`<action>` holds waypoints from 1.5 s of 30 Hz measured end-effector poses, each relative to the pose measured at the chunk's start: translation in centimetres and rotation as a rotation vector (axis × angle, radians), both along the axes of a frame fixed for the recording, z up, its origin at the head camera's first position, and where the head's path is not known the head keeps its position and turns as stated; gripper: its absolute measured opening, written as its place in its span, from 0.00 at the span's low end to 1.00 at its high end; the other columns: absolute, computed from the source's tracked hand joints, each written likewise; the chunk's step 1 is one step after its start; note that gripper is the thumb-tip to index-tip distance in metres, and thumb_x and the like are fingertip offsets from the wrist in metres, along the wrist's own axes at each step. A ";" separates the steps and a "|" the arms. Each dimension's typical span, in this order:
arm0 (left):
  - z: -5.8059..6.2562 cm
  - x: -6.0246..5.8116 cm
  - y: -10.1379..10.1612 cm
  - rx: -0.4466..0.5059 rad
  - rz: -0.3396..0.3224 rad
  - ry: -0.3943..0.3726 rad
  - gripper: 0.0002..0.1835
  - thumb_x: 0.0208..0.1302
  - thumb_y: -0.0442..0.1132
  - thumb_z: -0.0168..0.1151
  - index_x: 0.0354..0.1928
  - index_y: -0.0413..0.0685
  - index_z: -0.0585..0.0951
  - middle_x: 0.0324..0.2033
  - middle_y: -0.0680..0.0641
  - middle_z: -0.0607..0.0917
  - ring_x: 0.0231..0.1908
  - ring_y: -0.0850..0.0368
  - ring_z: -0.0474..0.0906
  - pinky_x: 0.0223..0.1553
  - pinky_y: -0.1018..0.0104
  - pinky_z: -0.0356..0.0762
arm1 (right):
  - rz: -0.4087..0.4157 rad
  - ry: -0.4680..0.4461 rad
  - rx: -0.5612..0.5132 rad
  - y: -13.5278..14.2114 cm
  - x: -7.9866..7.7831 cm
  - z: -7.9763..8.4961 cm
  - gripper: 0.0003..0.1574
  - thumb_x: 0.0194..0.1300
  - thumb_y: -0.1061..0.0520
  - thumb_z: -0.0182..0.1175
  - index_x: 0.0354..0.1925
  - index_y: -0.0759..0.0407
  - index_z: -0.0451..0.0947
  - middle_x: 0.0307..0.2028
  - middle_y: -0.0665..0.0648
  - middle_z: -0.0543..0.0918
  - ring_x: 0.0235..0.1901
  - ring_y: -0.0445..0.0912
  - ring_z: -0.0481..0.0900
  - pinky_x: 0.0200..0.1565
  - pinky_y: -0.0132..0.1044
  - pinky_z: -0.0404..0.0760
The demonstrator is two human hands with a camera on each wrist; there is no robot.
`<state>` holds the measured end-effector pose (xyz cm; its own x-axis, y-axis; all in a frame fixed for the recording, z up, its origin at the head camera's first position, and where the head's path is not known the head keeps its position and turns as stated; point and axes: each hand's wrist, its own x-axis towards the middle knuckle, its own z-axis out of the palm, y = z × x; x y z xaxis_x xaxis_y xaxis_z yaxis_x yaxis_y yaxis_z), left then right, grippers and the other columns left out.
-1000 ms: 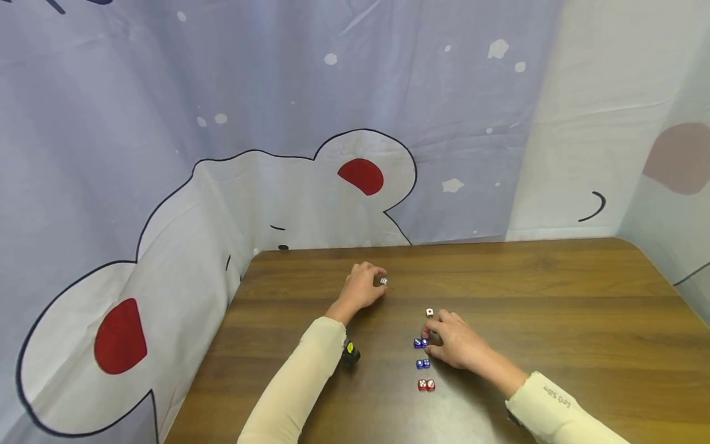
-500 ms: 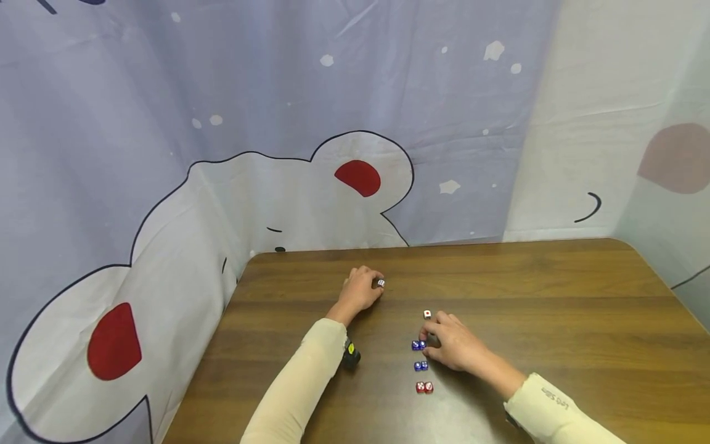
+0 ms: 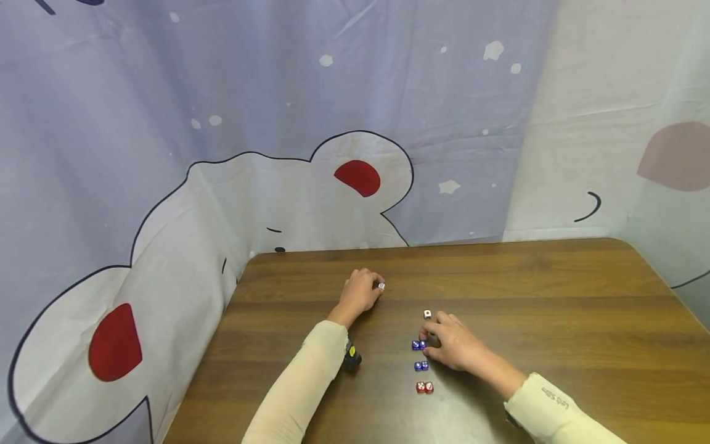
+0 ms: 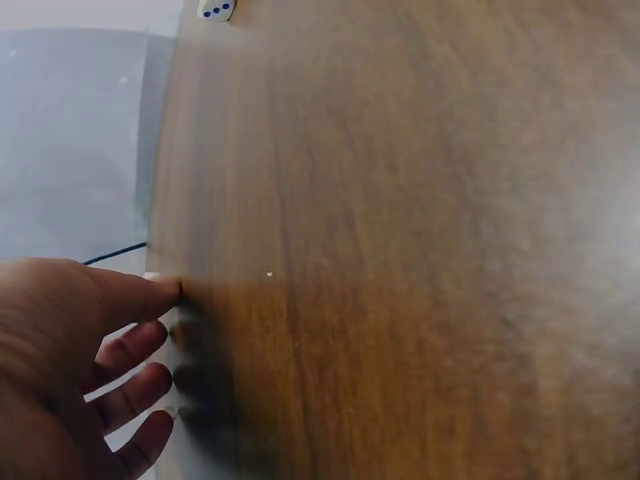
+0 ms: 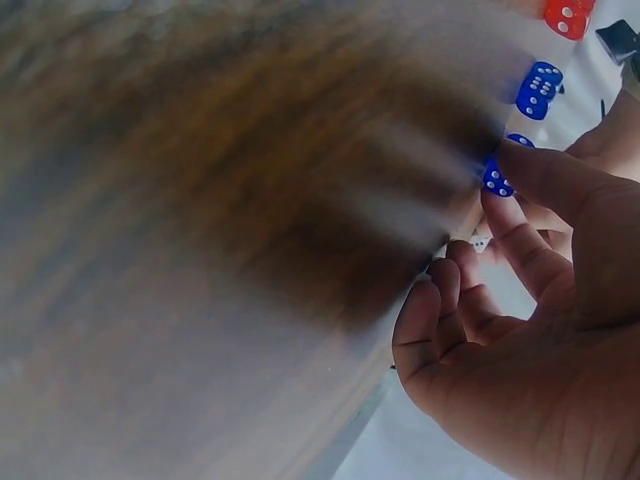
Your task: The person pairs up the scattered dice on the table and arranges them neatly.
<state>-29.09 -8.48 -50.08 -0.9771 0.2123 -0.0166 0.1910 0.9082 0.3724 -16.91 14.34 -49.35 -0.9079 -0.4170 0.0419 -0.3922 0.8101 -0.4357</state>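
Note:
My left hand [image 3: 359, 291] pinches a small white die [image 3: 381, 285] between thumb and fingertip at the far left of the group. In the left wrist view the left hand [image 4: 85, 350] hides this die. Nearer and to the right, my right hand [image 3: 456, 342] has thumb and index finger around the right-hand blue die [image 3: 423, 345] of a touching pair, also visible as a blue die [image 5: 497, 178] in the right wrist view. Its partner, another blue die [image 3: 415, 345], lies against it on the left. A white die [image 3: 427, 314] with a red dot stands just beyond the right hand.
Closer to the body lie another blue pair of dice [image 3: 421, 365] and a pair of red dice [image 3: 424, 387], each side by side. All rest on a brown wooden table [image 3: 527, 283]. A printed curtain [image 3: 455, 123] rises behind the table's far edge.
My left hand closes more tightly around the white die and brings it slightly nearer. The right hand keeps its place at the blue die; the view has shifted a little.

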 end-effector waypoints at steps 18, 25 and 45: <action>-0.1 2.9 1.4 -0.106 -0.142 0.069 0.10 0.67 0.50 0.68 0.46 0.57 0.87 0.35 0.59 0.81 0.43 0.60 0.73 0.48 0.58 0.67 | -0.037 -0.023 -0.148 2.2 -3.6 1.5 0.16 0.60 0.57 0.71 0.46 0.59 0.80 0.37 0.55 0.83 0.39 0.51 0.81 0.46 0.51 0.80; 0.0 3.6 2.1 -0.112 -0.175 0.083 0.08 0.66 0.50 0.68 0.43 0.57 0.86 0.36 0.59 0.82 0.46 0.58 0.75 0.50 0.55 0.67 | -0.064 -0.046 -0.120 2.0 -4.8 0.8 0.21 0.59 0.56 0.72 0.49 0.60 0.80 0.41 0.60 0.83 0.42 0.56 0.82 0.49 0.55 0.79; 0.2 5.5 2.8 -0.134 -0.207 0.072 0.07 0.65 0.51 0.69 0.39 0.60 0.85 0.30 0.60 0.77 0.40 0.61 0.71 0.46 0.58 0.64 | -0.073 -0.020 -0.104 1.3 -5.0 -0.3 0.15 0.58 0.55 0.72 0.43 0.56 0.82 0.39 0.58 0.78 0.40 0.52 0.79 0.46 0.52 0.79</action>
<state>-23.61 -5.66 -49.84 -0.9125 0.4089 0.0103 0.4001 0.8870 0.2303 -21.93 15.61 -49.69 -0.9369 -0.3439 0.0631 -0.3241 0.7863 -0.5260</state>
